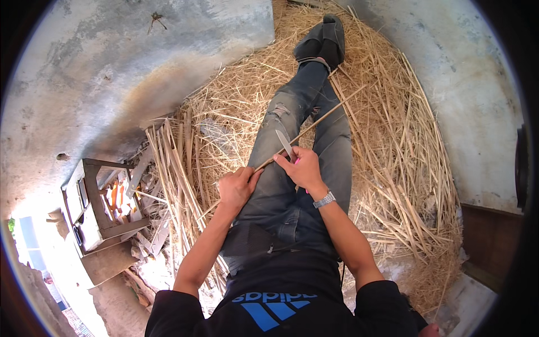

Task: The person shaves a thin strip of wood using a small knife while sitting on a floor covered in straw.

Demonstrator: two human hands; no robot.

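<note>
My left hand (236, 187) is closed around a thin brown stick (325, 116), which slants across my thighs from lower left to upper right. Beside it, my right hand (304, 168) grips a knife (285, 143) by a handle that shows a bit of pink. The bare blade points up and to the left, just above the stick. My right thumb lies by the stick near the blade's base; whether it presses on the wood I cannot tell. A metal-band watch (324, 199) is on my right wrist.
My outstretched legs (281, 121) lie on loose straw (387, 123). A bundle of split sticks (168, 163) stands to my left, near a wooden frame (106, 202) with orange things in it. Stained walls (140, 62) rise on both sides. A brown board (488, 241) is at right.
</note>
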